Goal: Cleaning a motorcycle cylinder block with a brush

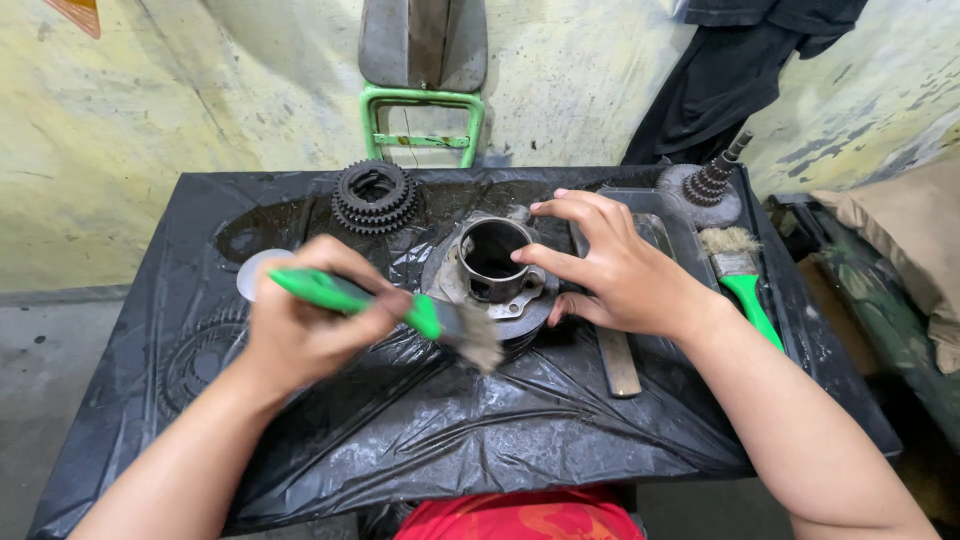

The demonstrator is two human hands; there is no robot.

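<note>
The metal cylinder part (492,272) sits at the middle of the bench (420,430), a dull grey casting with a round open bore on top and a wider ribbed flange below, wet and greasy. My right hand (610,268) lies over its right side, fingers spread and curled lightly, thumb and fingertips touching the rim. My left hand (300,325) is closed in a fist round the smooth green plastic handle of a paintbrush (400,310), whose dirty, splayed bristles touch the lower front edge of the flange.

The bench is covered with crinkled, glossy black plastic sheeting, oily in patches. Behind the part, to the left, stands a dark toothed gear cluster (374,196), stepped in rings. Under the sheeting at the left a large gear shape shows as a relief. To the right lies a shallow grey tray (668,225), a flat metal file (617,362) beside it, a second green-handled brush (742,280) with frayed pale bristles, and a geared shaft (712,180) standing on a fuzzy round pad.
</note>
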